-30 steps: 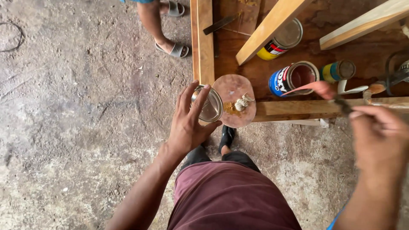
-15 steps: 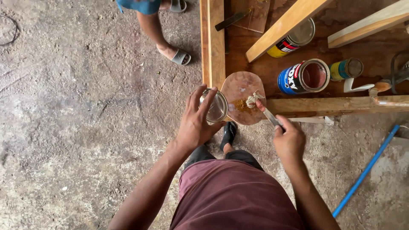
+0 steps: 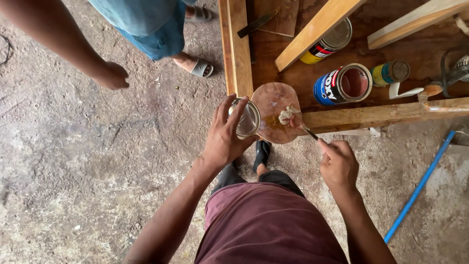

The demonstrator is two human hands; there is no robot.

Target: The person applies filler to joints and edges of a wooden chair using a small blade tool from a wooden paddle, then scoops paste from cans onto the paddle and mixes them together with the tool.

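The left hand (image 3: 222, 139) is clamping a tin (image 3: 245, 118) — the right hand (image 3: 338, 164), fingers closed on a tool (image 3: 305, 129), is touching a round lid (image 3: 276, 112) at three o'clock of the tin.

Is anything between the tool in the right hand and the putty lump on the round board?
Nothing visible. The right hand holds a thin dark-handled tool whose tip already meets the pale putty lump on the round brown board; the left hand grips a small open tin beside it.

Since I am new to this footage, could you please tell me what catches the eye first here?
In the centre, the left hand grips a small glass jar beside a round wooden board carrying pale putty. The right hand works that putty with a thin tool. Behind, an open blue tin stands on the brown workbench.
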